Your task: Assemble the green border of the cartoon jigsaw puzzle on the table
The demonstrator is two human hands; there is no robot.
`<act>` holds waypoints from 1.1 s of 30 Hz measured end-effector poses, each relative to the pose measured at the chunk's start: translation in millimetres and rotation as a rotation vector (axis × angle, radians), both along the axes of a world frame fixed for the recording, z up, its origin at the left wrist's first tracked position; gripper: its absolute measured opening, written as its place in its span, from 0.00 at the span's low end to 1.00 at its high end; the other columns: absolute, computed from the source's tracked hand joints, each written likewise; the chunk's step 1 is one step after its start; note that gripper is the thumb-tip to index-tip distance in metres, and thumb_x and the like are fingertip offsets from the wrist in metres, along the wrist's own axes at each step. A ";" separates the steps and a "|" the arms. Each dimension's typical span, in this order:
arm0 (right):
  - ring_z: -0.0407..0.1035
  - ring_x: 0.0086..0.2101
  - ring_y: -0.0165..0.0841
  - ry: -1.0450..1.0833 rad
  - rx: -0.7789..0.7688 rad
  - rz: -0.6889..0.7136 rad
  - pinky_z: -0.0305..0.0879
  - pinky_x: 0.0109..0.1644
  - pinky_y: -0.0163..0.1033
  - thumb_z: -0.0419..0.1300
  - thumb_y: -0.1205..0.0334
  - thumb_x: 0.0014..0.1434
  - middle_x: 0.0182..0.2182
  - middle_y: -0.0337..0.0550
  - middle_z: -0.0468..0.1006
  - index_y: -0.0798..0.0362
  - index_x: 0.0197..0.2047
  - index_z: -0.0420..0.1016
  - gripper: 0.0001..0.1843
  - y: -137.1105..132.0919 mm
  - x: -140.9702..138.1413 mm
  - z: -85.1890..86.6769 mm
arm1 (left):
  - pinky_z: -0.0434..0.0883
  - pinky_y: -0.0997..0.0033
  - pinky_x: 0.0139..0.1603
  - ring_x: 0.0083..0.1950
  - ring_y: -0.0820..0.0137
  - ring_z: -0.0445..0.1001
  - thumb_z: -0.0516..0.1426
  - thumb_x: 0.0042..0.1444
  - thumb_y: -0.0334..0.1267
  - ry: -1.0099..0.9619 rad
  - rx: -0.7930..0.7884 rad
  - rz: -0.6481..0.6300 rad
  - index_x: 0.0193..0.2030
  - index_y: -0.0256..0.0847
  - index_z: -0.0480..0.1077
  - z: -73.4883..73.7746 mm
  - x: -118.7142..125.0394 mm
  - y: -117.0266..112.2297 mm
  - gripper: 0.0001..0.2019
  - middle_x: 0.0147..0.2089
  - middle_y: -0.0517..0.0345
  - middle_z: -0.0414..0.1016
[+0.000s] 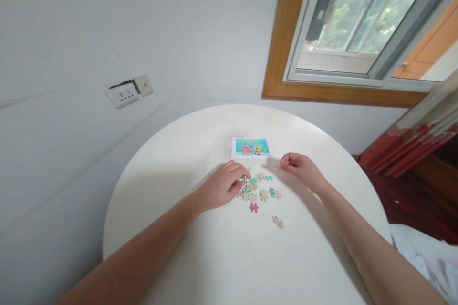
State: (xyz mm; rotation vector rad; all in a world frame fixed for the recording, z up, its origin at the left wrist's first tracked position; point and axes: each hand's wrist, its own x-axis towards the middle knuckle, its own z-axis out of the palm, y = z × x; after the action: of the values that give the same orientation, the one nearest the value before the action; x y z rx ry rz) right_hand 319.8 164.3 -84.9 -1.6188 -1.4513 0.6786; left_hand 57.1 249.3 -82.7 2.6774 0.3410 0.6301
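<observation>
Several loose jigsaw pieces (263, 193) lie scattered in the middle of a round white table (186, 152), some face down and tan, some teal or pink. My left hand (223, 183) rests on the left side of the pile, fingers curled onto a piece there. My right hand (298, 167) hovers to the right of the pile, its fingertips pinching a small teal piece (276, 164). A small picture card (250, 147) with cartoon figures on a teal ground lies just beyond the pile.
The table stands against a white wall with a socket plate (123, 95). A wood-framed window (343, 90) is at the upper right, a red and cream curtain (422, 138) beside it. White cloth (425, 257) shows at the lower right.
</observation>
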 end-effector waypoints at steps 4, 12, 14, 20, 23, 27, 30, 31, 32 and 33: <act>0.66 0.25 0.32 -0.095 -0.006 -0.214 0.59 0.29 0.36 0.58 0.47 0.51 0.24 0.43 0.76 0.54 0.30 0.73 0.17 1.9 34.5 -8.6 | 0.65 0.62 0.55 0.51 0.65 0.67 0.49 0.59 0.29 -0.008 -0.003 0.005 0.46 0.42 0.67 -2.0 0.1 0.5 0.11 0.46 0.54 0.72; 0.67 0.35 0.38 -0.645 0.090 -0.323 0.61 0.42 0.42 0.58 0.55 0.54 0.32 0.48 0.77 0.53 0.31 0.80 0.12 2.3 48.3 -9.9 | 0.65 0.63 0.53 0.50 0.65 0.67 0.50 0.59 0.29 -0.006 -0.011 0.019 0.45 0.42 0.68 -1.5 0.1 0.2 0.10 0.45 0.54 0.72; 0.67 0.37 0.38 -0.636 0.142 -0.260 0.61 0.44 0.43 0.57 0.56 0.55 0.33 0.49 0.76 0.53 0.34 0.80 0.12 -0.4 38.3 -2.3 | 0.65 0.63 0.53 0.50 0.65 0.68 0.50 0.58 0.28 -0.007 -0.010 0.024 0.45 0.42 0.68 -1.3 0.3 0.0 0.11 0.45 0.54 0.72; 0.69 0.32 0.32 -0.350 -0.044 0.296 0.65 0.37 0.36 0.56 0.65 0.55 0.32 0.42 0.77 0.51 0.37 0.79 0.11 -17.1 -10.5 21.8 | 0.65 0.63 0.53 0.50 0.65 0.68 0.50 0.59 0.29 0.007 -0.006 0.022 0.44 0.42 0.68 -0.6 1.4 -0.9 0.10 0.44 0.54 0.72; 0.69 0.31 0.31 -0.348 -0.134 0.392 0.65 0.36 0.35 0.57 0.67 0.53 0.33 0.43 0.77 0.51 0.37 0.80 0.11 -21.1 -22.2 23.5 | 0.65 0.63 0.53 0.50 0.65 0.67 0.50 0.59 0.29 0.017 -0.005 0.018 0.44 0.42 0.67 -0.1 1.6 -0.7 0.10 0.44 0.54 0.72; 0.69 0.32 0.32 -0.404 -0.121 0.362 0.64 0.37 0.36 0.55 0.68 0.54 0.34 0.43 0.77 0.51 0.38 0.80 0.13 -19.6 -17.9 19.8 | 0.64 0.64 0.53 0.50 0.65 0.67 0.49 0.58 0.28 0.019 -0.008 0.018 0.44 0.42 0.67 -0.5 1.7 -0.3 0.11 0.45 0.54 0.72; 0.69 0.34 0.33 -0.406 -0.126 0.366 0.64 0.38 0.36 0.53 0.69 0.56 0.34 0.42 0.78 0.51 0.38 0.79 0.13 -19.7 -12.6 20.0 | 0.64 0.63 0.54 0.50 0.65 0.67 0.49 0.58 0.28 0.017 -0.013 0.010 0.45 0.42 0.67 -1.4 1.7 -0.1 0.11 0.45 0.54 0.72; 0.70 0.35 0.32 -0.399 -0.136 0.383 0.65 0.38 0.36 0.53 0.69 0.56 0.34 0.42 0.77 0.51 0.38 0.79 0.13 -20.6 -11.9 21.0 | 0.64 0.63 0.54 0.51 0.65 0.67 0.50 0.58 0.28 0.017 -0.014 0.009 0.46 0.42 0.67 -1.8 1.7 0.0 0.11 0.45 0.54 0.72; 0.70 0.35 0.32 -0.390 -0.147 0.407 0.65 0.39 0.36 0.54 0.69 0.55 0.35 0.43 0.77 0.51 0.38 0.79 0.12 -21.6 -11.8 22.3 | 0.64 0.64 0.54 0.51 0.65 0.67 0.50 0.58 0.28 0.015 -0.016 0.009 0.46 0.42 0.67 -2.3 1.7 0.0 0.11 0.45 0.54 0.72; 0.70 0.35 0.32 -0.383 -0.155 0.430 0.65 0.39 0.36 0.56 0.68 0.55 0.36 0.43 0.77 0.51 0.38 0.79 0.11 -22.8 -12.0 23.6 | 0.64 0.64 0.54 0.51 0.65 0.67 0.50 0.58 0.28 0.013 -0.017 0.011 0.46 0.42 0.67 -2.7 1.7 0.1 0.11 0.45 0.54 0.72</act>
State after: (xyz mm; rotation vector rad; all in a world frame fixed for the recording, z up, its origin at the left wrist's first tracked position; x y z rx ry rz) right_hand 307.7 141.5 -61.3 -1.6282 -2.1094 0.7605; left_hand 58.7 249.4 -85.4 2.6660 0.3640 0.6103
